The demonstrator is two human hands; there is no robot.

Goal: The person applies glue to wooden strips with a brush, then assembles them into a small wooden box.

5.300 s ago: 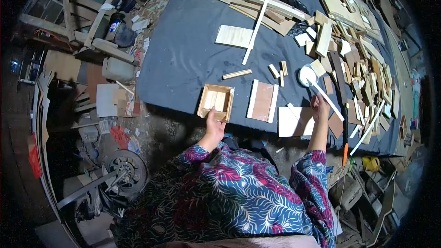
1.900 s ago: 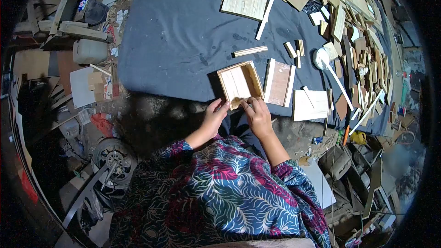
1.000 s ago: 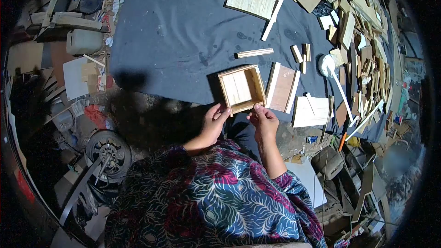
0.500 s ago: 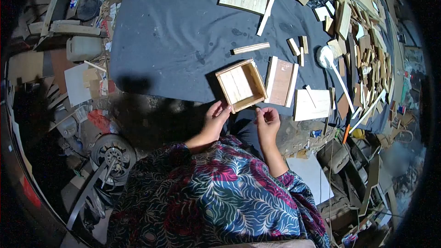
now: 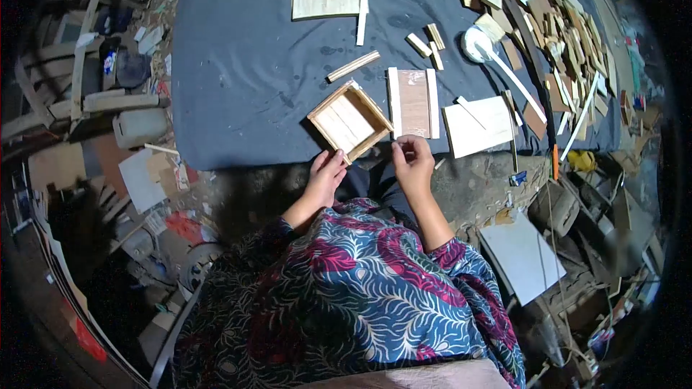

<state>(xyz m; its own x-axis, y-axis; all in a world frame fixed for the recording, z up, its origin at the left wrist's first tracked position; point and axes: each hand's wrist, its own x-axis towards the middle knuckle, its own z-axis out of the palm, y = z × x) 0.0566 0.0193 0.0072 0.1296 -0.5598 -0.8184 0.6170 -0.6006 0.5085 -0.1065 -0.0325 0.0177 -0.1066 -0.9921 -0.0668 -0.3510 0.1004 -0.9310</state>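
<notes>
Right hand: drawn back from the wooden box within the past second, now just beside its right corner; fingertips bunched together, whether on anything I cannot tell.
Left hand: thumb and fingers gripping the nearest corner.
Dark cloth: wooden box at its near edge, open side up, left of a brown panel.

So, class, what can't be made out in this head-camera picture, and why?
Head view:
Underside of the wooden box: hidden by the box itself.
Whether the right hand pinches anything: too small to tell at the fingertips.
Far end of the long pale stick: cut off by the picture's top edge.
</notes>
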